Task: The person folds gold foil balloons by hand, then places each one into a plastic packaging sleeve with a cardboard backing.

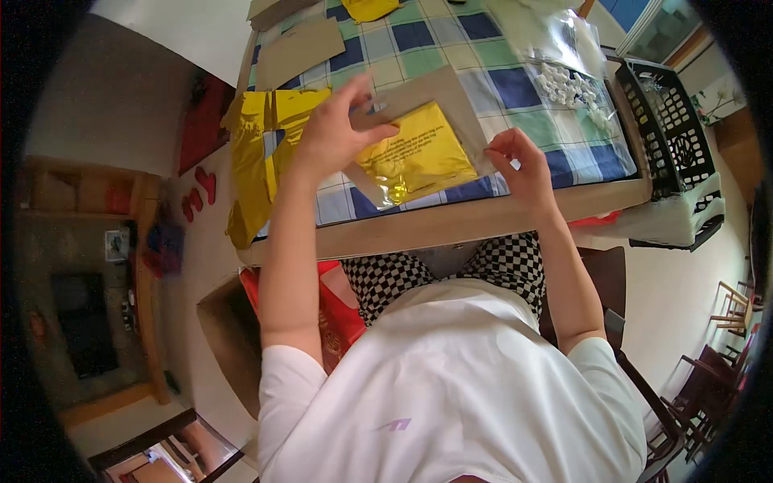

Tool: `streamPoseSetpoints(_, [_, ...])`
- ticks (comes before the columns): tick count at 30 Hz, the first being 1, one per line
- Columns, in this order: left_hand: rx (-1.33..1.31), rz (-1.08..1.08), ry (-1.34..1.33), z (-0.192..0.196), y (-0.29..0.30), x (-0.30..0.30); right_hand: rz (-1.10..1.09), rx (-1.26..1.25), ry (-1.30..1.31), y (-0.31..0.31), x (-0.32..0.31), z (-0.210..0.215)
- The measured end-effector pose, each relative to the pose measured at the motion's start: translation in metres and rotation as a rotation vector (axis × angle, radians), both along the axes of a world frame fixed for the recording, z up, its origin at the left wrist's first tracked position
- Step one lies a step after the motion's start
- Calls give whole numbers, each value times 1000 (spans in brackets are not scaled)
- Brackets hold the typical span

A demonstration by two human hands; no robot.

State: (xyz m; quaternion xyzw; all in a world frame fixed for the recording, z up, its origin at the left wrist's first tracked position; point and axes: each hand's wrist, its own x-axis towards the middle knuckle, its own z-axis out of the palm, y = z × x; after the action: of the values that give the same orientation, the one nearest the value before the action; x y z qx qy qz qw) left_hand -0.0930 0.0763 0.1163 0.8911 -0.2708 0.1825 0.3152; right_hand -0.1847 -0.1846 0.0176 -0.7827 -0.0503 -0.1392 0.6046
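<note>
Gold foil pouch (415, 157) lies half-covered by a cardboard sheet (435, 101) pinched by the left hand (334, 133), while the right hand (519, 161) presses its corner with curled fingers; more pouches (258, 153) wait alongside.

The hands are working mid-worktop (483, 219), with a bare checked strip lying open between them and the near edge. To the left, a stack of gold foil bags (256, 153) is hanging over the rim, blocking that side. On the right, a clear bag of white pieces (568, 80) and a black basket (672, 137) are crowding the corner. Cardboard sheets (299, 50) are filling the far end.
</note>
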Motion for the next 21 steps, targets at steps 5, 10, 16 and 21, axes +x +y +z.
streamPoseSetpoints(5, [-21, -227, 653, 4, -7, 9, 80, 74, 192, -7, 3, -19])
streamPoseSetpoints(10, [-13, -197, 577, 4, -7, 0, 176, 123, 302, -6, 4, -13])
streamPoseSetpoints(16, [-59, -209, 586, 7, 0, -5, 183, -5, 325, -5, 8, -4])
streamPoseSetpoints(21, [-75, -155, 553, 29, 32, -19, 198, 373, 151, 10, 5, 19])
